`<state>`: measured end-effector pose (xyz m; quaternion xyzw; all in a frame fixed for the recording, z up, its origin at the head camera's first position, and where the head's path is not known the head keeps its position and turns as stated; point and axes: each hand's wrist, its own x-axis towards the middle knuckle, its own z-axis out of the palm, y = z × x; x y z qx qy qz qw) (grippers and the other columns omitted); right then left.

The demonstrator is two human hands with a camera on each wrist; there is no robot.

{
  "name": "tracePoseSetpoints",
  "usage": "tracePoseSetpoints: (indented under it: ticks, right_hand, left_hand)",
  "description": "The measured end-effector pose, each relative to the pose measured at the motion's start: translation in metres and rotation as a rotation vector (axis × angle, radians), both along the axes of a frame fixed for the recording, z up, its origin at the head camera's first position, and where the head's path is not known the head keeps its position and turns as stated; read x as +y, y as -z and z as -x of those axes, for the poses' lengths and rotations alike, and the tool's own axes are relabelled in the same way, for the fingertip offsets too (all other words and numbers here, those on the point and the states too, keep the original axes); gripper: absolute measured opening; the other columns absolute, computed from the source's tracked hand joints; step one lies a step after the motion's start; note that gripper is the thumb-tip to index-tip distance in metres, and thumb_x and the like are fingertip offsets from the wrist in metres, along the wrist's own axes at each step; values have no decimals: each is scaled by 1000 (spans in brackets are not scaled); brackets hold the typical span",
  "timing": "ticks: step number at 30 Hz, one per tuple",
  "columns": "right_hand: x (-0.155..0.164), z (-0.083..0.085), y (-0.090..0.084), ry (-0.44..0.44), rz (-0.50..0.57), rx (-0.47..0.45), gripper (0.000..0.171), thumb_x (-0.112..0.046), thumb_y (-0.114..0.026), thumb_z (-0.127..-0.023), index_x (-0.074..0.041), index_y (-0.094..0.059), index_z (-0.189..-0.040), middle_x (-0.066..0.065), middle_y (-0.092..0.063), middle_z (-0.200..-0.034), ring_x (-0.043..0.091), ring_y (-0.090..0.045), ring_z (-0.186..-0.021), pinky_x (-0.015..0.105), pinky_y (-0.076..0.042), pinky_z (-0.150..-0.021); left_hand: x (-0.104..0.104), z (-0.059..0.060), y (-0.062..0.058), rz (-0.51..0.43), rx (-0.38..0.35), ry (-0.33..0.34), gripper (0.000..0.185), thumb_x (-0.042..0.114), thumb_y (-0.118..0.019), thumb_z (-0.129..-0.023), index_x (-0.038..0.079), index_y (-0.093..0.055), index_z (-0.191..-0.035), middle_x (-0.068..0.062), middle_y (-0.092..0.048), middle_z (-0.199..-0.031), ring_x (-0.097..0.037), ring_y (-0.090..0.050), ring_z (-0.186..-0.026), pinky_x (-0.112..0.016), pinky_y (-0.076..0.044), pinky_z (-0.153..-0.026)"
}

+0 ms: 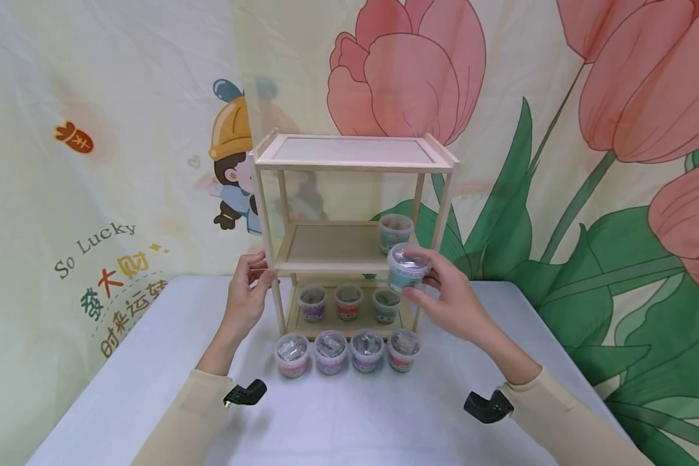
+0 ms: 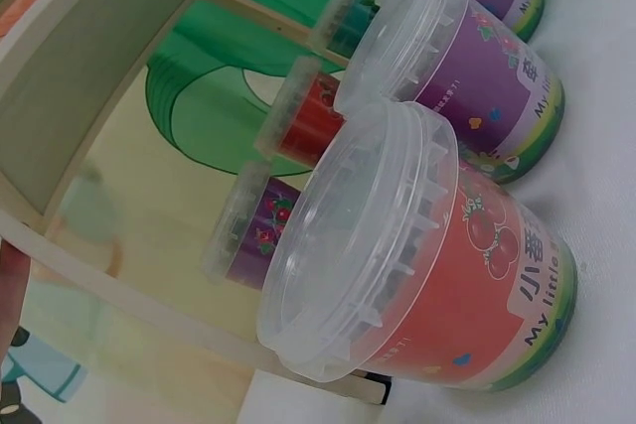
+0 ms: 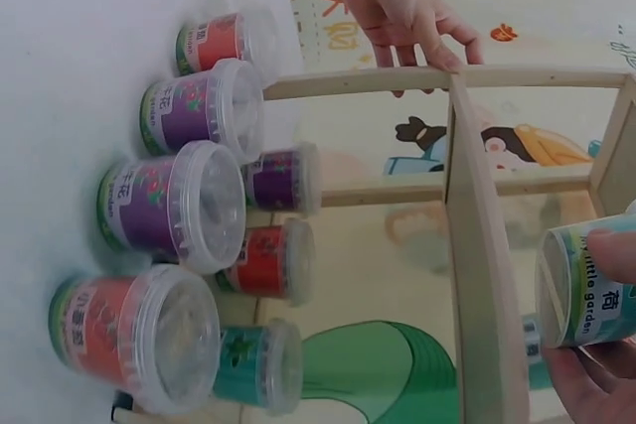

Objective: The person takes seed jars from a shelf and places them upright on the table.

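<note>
My right hand [image 1: 454, 298] grips a lidded plastic tub with a teal label [image 1: 406, 277], thumb and fingers round its sides. The tub is raised in front of the middle tier's right end, and the right wrist view shows its "little garden" print [image 3: 586, 295]. Behind it, another teal tub [image 1: 395, 226] sits on the middle tier. My left hand [image 1: 249, 288] holds the left front post of a three-tier wooden shelf [image 1: 332, 266], close to the middle tier. On the bottom tier stand a purple tub [image 1: 312, 310], a red tub [image 1: 348, 309] and a teal tub [image 1: 387, 314].
Several lidded tubs line up on the white tablecloth [image 1: 349, 414] before the shelf, among them a pink-red one [image 2: 437, 305] and a purple one [image 2: 497, 86]. A printed curtain with tulips [image 1: 425, 71] hangs behind the table.
</note>
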<state>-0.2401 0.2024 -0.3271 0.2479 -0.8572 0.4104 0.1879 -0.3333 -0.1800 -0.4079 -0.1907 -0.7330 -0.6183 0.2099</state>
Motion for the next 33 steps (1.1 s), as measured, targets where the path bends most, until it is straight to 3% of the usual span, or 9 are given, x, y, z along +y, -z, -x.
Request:
tracePoseSetpoints:
  ticks: [4,11,20,33]
  right_hand:
    - [13,-11,1,22,-18,8,67,2,-81,-92,-11,-52,-151,16,-57,-145,35,-63,-128,39,-56,-104]
    - [35,-21,11,43,-38,-11,67,4,-81,-91,-8,-51,-150,17,-58,-144,35,-63,-127,18,-51,-102]
    - [57,-34,39,116,-73,-43,67,7,-81,-89,-5,-49,-147,20,-56,-140,41,-62,-125,50,-56,-100]
    - [71,-34,98,164,-73,-91,64,8,-84,-86,-4,-53,-141,19,-60,-135,37,-64,-118,49,-61,-93]
  left_hand:
    - [0,0,0,-2,-1,-7,39,12,-61,-108,2,-48,-144,-19,-59,-130,-15,-58,-110,-12,-54,-90]
    - [-1,-1,0,-6,-3,-11,38,12,-61,-108,1,-48,-143,-20,-59,-131,-12,-58,-109,-12,-54,-89]
    - [1,1,1,-18,12,-3,38,11,-61,-108,1,-49,-142,-19,-59,-128,-11,-59,-108,-13,-54,-89]
    - [1,1,1,-20,5,-8,37,11,-61,-108,0,-49,-142,-20,-59,-128,-11,-59,-109,-13,-53,-88]
